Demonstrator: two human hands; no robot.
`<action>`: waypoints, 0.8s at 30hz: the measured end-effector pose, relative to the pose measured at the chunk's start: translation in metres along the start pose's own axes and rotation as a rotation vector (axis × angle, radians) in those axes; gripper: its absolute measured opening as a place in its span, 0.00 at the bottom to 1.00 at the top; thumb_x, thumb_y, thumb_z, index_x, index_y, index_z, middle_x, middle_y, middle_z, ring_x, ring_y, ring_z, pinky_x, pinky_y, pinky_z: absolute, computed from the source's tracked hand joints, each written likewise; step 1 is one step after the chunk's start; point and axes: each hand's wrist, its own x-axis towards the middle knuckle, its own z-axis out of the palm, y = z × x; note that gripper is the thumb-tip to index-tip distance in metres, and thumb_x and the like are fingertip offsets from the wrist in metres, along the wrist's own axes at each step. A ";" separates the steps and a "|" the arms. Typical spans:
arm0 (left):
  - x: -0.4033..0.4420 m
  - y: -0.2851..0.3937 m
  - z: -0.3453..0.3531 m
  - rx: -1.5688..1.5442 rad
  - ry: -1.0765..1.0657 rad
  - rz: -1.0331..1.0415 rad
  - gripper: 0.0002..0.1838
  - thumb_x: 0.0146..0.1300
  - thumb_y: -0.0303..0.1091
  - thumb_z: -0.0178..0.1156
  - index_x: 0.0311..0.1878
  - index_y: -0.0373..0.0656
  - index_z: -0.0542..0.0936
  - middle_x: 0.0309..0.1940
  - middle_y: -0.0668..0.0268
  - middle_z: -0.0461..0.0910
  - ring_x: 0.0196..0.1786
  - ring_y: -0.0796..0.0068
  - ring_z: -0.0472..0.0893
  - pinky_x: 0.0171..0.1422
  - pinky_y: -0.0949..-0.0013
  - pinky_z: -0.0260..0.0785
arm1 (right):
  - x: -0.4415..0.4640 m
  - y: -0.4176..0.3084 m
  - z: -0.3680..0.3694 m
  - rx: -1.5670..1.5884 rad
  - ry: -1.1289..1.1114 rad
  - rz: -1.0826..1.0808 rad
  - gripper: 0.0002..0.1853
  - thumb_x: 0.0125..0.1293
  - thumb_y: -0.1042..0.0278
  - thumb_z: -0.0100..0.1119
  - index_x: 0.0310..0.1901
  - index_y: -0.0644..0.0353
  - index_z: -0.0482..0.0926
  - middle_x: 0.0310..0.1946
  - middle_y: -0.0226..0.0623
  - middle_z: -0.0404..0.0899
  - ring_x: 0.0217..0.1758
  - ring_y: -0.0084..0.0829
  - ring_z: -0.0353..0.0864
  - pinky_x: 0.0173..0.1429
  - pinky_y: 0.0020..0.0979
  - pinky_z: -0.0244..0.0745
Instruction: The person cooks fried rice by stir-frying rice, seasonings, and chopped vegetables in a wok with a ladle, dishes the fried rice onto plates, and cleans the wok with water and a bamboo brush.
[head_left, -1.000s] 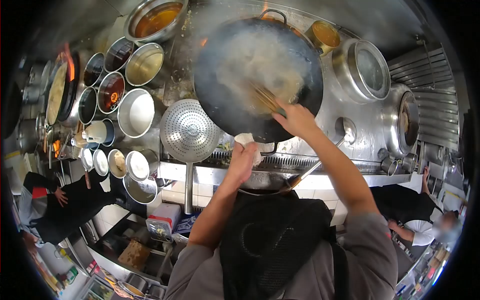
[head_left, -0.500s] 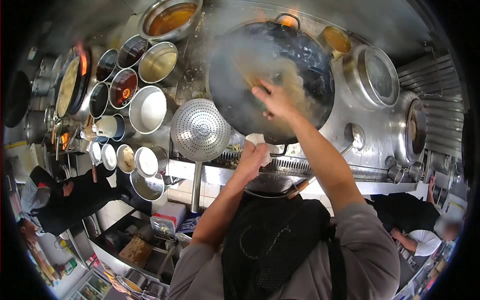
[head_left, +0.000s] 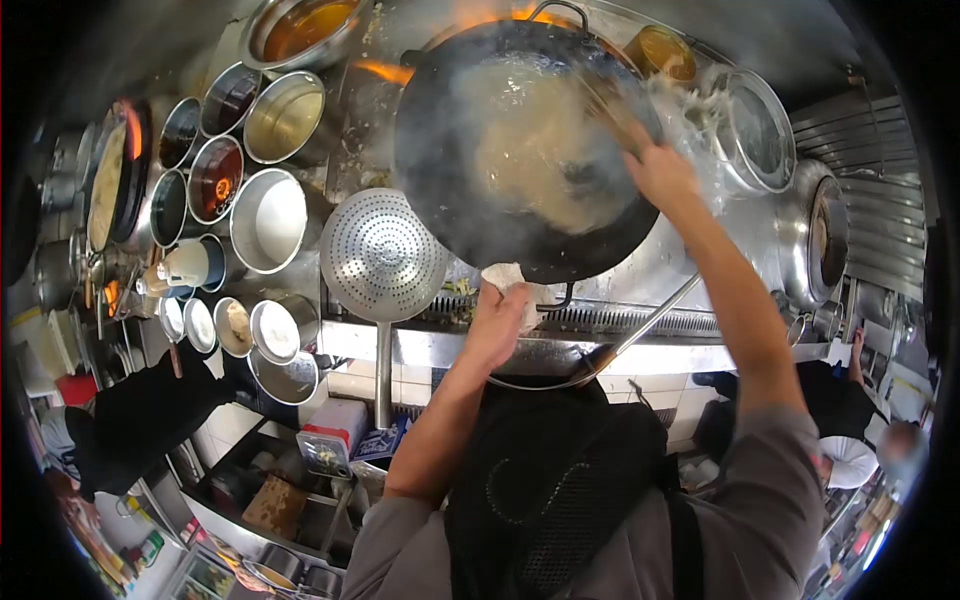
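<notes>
A large black wok (head_left: pixel 440 190) stands over flames on the range, with cloudy, light brown liquid (head_left: pixel 530 140) swirling in it and steam rising. My right hand (head_left: pixel 662 178) is closed around a bamboo wok brush (head_left: pixel 608 110) at the wok's right side. Just beyond that side, a splash of water (head_left: pixel 700 120) is in the air. At the near rim, my left hand (head_left: pixel 497 322) grips a folded white cloth (head_left: pixel 507 277) beside the wok's near loop handle (head_left: pixel 560 298); whether it also grips the rim is hidden.
Left of the wok lies a perforated strainer (head_left: pixel 385 255). Several metal pots of sauces and seasonings, including a white-filled pot (head_left: pixel 270 220), stand farther left. A ladle (head_left: pixel 650 325) rests across the front edge. Lidded pots (head_left: pixel 825 235) stand right. Co-workers are at both sides.
My right hand and the brush have swept from the wok's middle to its right side. Water now splashes over the right rim, and the wok tilts more toward me. Flames show at its left.
</notes>
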 end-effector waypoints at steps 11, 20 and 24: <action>0.003 0.010 -0.003 0.112 -0.070 0.069 0.12 0.73 0.30 0.52 0.57 0.42 0.69 0.45 0.64 0.78 0.42 0.76 0.79 0.38 0.70 0.72 | -0.056 -0.135 -0.007 1.162 -0.577 -0.050 0.38 0.68 0.44 0.59 0.74 0.52 0.63 0.21 0.38 0.77 0.16 0.25 0.75 0.21 0.30 0.73; -0.018 0.023 0.016 -0.071 0.120 -0.098 0.14 0.71 0.39 0.57 0.56 0.48 0.71 0.44 0.72 0.79 0.44 0.76 0.79 0.46 0.62 0.72 | -0.055 0.030 -0.042 0.314 -0.664 -0.430 0.31 0.64 0.45 0.61 0.66 0.49 0.75 0.56 0.53 0.80 0.57 0.48 0.81 0.63 0.42 0.74; -0.006 0.018 0.008 -0.065 0.075 -0.136 0.13 0.70 0.37 0.58 0.54 0.49 0.72 0.45 0.72 0.79 0.46 0.75 0.79 0.49 0.60 0.71 | -0.052 -0.045 -0.019 0.385 -0.309 -0.259 0.28 0.64 0.51 0.61 0.65 0.44 0.74 0.49 0.50 0.83 0.50 0.53 0.83 0.58 0.48 0.77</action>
